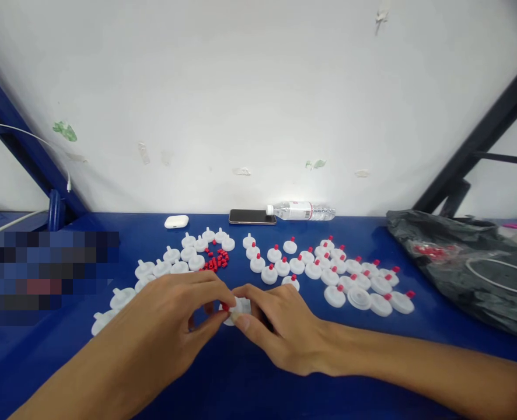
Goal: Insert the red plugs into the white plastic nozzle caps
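Note:
Between my two hands is a white plastic disc with a spout (243, 304), held near the front middle of the blue table. My right hand (280, 326) grips the disc with thumb and fingers. In my left hand (188, 309), thumb and fingertips pinch a small red cap (225, 307) at the disc's left side; whether it sits on the spout I cannot tell. Past my left hand lies a pile of loose red caps (217, 261). White discs with bare spouts (145, 269) spread to the left. Several red-capped discs (313, 269) stand to the right.
Along the wall lie a white earbud case (177, 221), a phone (252, 217) and a clear water bottle (302, 211) on its side. A black plastic bag (472, 274) with a small bag of red pieces (436, 252) covers the right side of the blue table (350, 373).

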Action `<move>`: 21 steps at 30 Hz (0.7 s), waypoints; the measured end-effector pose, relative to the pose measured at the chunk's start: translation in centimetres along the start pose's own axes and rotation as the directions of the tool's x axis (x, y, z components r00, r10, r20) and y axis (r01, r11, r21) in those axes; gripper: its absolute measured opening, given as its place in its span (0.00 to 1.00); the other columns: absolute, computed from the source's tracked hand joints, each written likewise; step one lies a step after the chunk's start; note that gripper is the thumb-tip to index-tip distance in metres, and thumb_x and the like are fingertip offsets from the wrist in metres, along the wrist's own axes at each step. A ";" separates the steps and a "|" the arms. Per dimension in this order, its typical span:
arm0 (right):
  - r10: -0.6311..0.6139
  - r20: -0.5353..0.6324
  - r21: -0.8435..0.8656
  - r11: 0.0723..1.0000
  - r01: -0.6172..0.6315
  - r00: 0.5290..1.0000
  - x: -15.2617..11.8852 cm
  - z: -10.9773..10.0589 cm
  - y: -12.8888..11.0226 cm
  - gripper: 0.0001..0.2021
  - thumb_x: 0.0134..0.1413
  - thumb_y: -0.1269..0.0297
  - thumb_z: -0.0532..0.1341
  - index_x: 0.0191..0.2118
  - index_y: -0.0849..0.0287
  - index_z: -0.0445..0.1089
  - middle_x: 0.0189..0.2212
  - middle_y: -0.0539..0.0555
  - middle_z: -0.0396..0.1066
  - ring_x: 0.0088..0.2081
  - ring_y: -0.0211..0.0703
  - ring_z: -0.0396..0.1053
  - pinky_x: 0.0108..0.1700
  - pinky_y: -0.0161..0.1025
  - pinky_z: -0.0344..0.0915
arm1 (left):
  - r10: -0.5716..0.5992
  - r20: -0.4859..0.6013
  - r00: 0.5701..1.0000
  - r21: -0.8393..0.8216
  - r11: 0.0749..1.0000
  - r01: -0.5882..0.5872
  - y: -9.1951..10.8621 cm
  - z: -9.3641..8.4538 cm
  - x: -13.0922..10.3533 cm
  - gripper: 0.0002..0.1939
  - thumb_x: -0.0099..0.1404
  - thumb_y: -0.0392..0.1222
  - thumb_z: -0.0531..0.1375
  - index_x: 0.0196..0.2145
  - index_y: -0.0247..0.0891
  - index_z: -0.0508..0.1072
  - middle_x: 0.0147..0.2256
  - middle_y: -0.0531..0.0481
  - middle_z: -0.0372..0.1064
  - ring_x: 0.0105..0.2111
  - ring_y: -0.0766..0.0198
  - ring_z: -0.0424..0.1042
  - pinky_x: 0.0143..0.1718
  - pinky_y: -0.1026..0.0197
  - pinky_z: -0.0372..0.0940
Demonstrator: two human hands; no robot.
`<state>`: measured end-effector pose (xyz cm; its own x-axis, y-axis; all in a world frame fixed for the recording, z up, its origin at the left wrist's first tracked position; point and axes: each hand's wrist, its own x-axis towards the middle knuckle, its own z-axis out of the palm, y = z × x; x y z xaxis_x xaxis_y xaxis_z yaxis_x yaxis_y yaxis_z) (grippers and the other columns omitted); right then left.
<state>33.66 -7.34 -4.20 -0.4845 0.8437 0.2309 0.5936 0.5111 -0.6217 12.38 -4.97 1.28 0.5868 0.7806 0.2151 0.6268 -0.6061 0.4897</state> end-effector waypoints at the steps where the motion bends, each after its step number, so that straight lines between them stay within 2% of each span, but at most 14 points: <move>1: 0.000 -0.004 0.025 1.000 0.000 1.000 0.0 0.0 0.1 0.18 0.72 0.49 0.51 0.48 0.56 0.70 0.22 0.45 0.69 0.22 0.37 0.65 0.28 0.34 0.55 | 0.013 0.015 1.000 -0.020 1.000 -0.012 0.1 0.2 0.0 0.11 0.66 0.39 0.58 0.33 0.50 0.80 0.34 0.59 0.80 0.31 0.65 0.75 0.31 0.65 0.64; 5: -0.038 -0.018 0.072 0.997 0.039 0.999 0.1 0.0 0.4 0.17 0.72 0.49 0.52 0.40 0.55 0.67 0.23 0.44 0.66 0.22 0.34 0.60 0.28 0.34 0.53 | 0.019 0.076 0.997 -0.064 0.998 -0.015 0.7 0.8 0.1 0.10 0.67 0.34 0.59 0.34 0.47 0.79 0.36 0.58 0.78 0.33 0.67 0.74 0.33 0.66 0.64; 13: -0.150 -0.067 0.160 0.974 0.159 0.986 0.1 0.3 0.7 0.11 0.67 0.56 0.55 0.37 0.57 0.63 0.23 0.43 0.62 0.21 0.32 0.58 0.26 0.32 0.52 | 0.022 0.130 0.991 -0.081 0.997 -0.012 1.0 1.3 0.3 0.09 0.65 0.29 0.61 0.32 0.43 0.75 0.35 0.59 0.74 0.33 0.69 0.71 0.33 0.66 0.60; 18: -0.147 -0.113 0.229 0.958 0.170 0.983 0.3 0.8 1.4 0.06 0.58 0.61 0.60 0.36 0.56 0.64 0.22 0.42 0.62 0.21 0.31 0.60 0.25 0.30 0.55 | -0.008 0.158 0.987 -0.036 0.999 0.014 1.1 1.7 0.4 0.10 0.63 0.28 0.61 0.33 0.43 0.75 0.37 0.58 0.73 0.34 0.68 0.70 0.33 0.65 0.59; 21: -0.105 -0.119 0.277 0.951 0.135 0.987 0.5 0.9 1.5 0.07 0.50 0.66 0.63 0.36 0.55 0.64 0.19 0.40 0.61 0.18 0.31 0.60 0.22 0.29 0.53 | -0.006 0.146 0.989 0.009 1.000 0.005 1.1 2.0 0.5 0.12 0.63 0.28 0.60 0.35 0.46 0.76 0.40 0.58 0.71 0.34 0.68 0.69 0.32 0.65 0.58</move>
<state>33.75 -6.32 -5.66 -0.4642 0.7988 0.3828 0.3212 0.5545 -0.7677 14.33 -5.57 0.25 0.6515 0.7537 0.0862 0.6342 -0.6035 0.4832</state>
